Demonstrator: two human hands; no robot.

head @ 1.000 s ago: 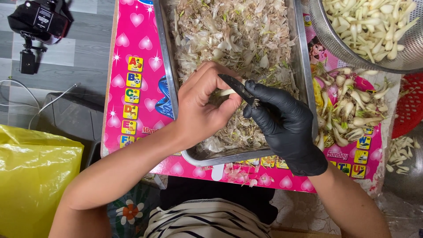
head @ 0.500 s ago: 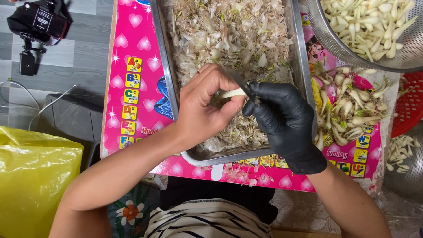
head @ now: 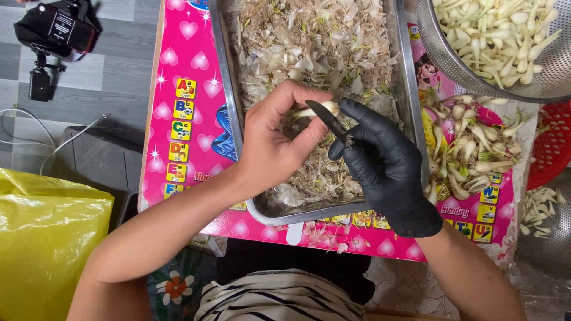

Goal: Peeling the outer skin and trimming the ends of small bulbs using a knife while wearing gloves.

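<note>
While the metal tray (head: 223, 89) takes up the middle of the pink children's table (head: 184, 77), its bed of pale papery peelings (head: 309, 41) lies heaped from the far edge to the near rim. Toward the table's far right corner a metal colander (head: 440, 53) holds peeled white cloves (head: 499, 35); below it, along the right edge, a loose pile of unpeeled garlic (head: 470, 142) rests on the tabletop just beside the tray wall. A red basket (head: 550, 148) and a few more cloves lie beyond the right edge. Off the left edge sit a yellow plastic bag (head: 41, 238) on the floor and a black camera (head: 56, 27) on a small stand.

Over the tray's centre, the bare left hand (head: 273, 142) pinches a single garlic clove (head: 309, 110) between thumb and curled fingers; the hand hides most of it, so only a pale, elongated end shows. The right hand (head: 386, 160), in a black glove, is closed around the handle of a small dark knife (head: 330, 122), whose blade tip touches the clove. Both hands block the view of the peelings directly beneath them, and the forearms cross the near edge of the table and tray.
</note>
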